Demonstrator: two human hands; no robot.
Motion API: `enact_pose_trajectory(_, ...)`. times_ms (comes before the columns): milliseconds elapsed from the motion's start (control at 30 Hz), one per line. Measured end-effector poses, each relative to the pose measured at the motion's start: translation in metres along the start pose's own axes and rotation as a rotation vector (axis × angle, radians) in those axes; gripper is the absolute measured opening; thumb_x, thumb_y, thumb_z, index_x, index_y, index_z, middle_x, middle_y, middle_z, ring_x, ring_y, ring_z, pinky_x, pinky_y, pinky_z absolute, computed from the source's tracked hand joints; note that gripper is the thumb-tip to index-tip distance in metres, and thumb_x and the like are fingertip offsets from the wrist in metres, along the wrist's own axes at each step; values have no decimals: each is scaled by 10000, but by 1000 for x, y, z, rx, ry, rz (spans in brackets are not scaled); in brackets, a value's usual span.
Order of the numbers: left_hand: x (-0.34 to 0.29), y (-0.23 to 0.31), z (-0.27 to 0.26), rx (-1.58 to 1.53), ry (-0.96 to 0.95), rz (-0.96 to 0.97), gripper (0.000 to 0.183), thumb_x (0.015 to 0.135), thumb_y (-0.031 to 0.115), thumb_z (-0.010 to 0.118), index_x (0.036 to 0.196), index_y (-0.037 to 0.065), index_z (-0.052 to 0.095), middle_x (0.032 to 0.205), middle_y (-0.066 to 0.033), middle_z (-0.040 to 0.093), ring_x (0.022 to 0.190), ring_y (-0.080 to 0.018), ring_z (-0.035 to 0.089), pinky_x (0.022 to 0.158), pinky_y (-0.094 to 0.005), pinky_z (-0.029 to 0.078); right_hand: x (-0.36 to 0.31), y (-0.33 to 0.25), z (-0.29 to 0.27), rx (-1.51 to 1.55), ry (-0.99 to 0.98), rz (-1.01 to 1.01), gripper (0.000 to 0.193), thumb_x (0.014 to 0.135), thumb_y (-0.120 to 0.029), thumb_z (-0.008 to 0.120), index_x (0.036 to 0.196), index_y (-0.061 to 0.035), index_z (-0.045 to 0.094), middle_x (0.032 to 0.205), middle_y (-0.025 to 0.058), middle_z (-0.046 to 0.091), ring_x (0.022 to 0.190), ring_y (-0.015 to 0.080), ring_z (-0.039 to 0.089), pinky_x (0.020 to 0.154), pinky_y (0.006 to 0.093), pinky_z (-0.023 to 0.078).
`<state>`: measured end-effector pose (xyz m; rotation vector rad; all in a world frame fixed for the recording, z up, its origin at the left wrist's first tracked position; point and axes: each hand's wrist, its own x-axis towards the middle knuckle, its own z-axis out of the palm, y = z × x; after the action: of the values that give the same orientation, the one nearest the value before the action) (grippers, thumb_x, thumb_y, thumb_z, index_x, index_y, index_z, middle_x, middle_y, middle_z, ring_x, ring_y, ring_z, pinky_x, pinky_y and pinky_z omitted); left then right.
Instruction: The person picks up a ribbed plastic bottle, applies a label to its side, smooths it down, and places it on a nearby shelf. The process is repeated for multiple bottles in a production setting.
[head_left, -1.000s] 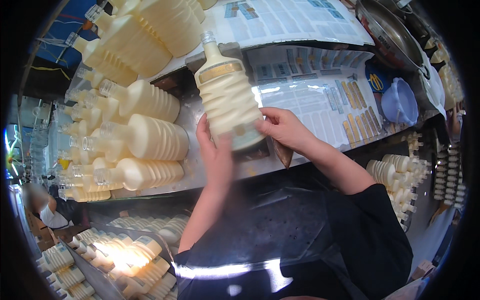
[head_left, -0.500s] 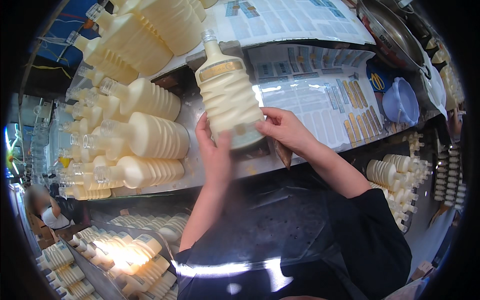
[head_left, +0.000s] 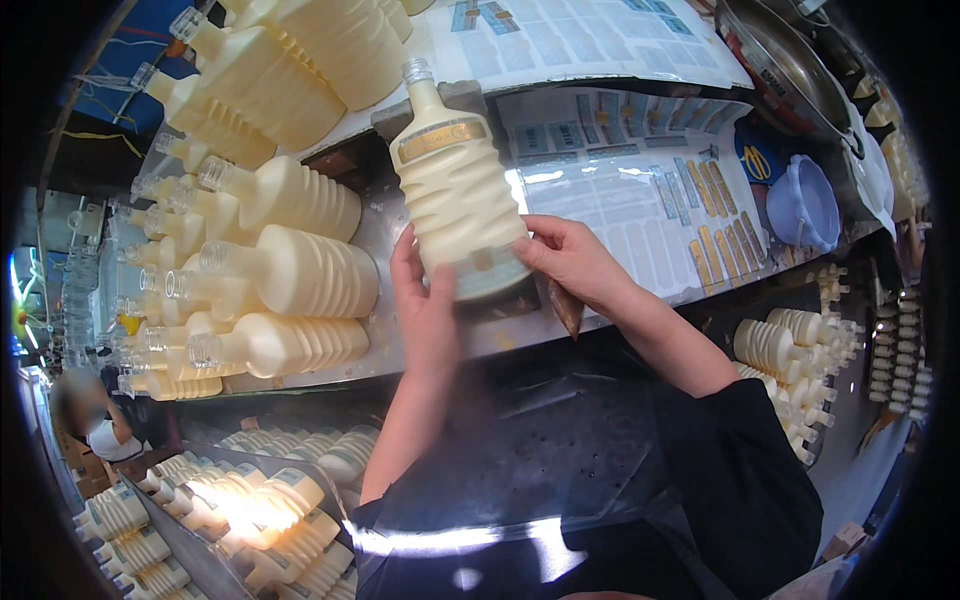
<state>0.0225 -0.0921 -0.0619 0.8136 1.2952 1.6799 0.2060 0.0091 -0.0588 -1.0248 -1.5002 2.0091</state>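
A cream-coloured bottle [head_left: 462, 195] with wavy ridges and a clear threaded neck lies in front of me, its neck pointing away. A gold label strip [head_left: 440, 141] crosses its shoulder, and a pale blue-grey label [head_left: 485, 268] runs round its lower end. My left hand [head_left: 424, 300] closes round the lower left side, its thumb at the bottle's base edge. On the lower right side, my right hand [head_left: 572, 257] presses its thumb on the face near the label, with the fingers curled behind. Under the bottle's shoulder shows a grey block [head_left: 462, 97].
Several cream bottles [head_left: 310, 270] lie stacked at the left. Sheets of stickers [head_left: 640, 190] spread over the table to the right. Beyond them are a lilac bucket [head_left: 803, 205] and a metal basin [head_left: 785, 60]. More bottles [head_left: 275, 500] fill crates at lower left. A person [head_left: 100, 420] is at far left.
My left thumb has slid slightly down and left along the bottle's lower end. The bottle and my right hand stay in nearly the same place.
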Motion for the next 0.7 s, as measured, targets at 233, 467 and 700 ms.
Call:
enact_pose_trajectory(233, 0, -1, 0, -6, -4, 10, 649, 1014, 150, 600, 1576, 42, 292, 1550, -163, 425, 1416, -247, 427, 1188, -394, 322, 0, 4, 6, 64, 74, -69, 412, 986, -245, 681, 1318, -1, 667, 886, 21, 699, 776, 60, 593, 688, 247, 502)
enact_pose_trajectory(467, 0, 1, 1, -14, -7, 4, 633, 1028, 169, 593, 1573, 36, 298, 1554, -161, 425, 1419, -243, 427, 1187, -390, 325, -1, 0, 2, 43, -2, -7, 488, 1043, -276, 640, 1405, 46, 574, 1200, 72, 711, 1064, 100, 641, 955, 274, 509)
enact_pose_trajectory(700, 0, -4, -4, -113, -10, 4, 633, 1020, 123, 574, 1584, 30, 303, 1586, -145, 403, 1439, -237, 415, 1201, -381, 310, -5, -9, -4, -22, -12, 61, 451, 1062, -265, 593, 1410, 21, 580, 1164, 39, 708, 1014, 81, 629, 906, 256, 513)
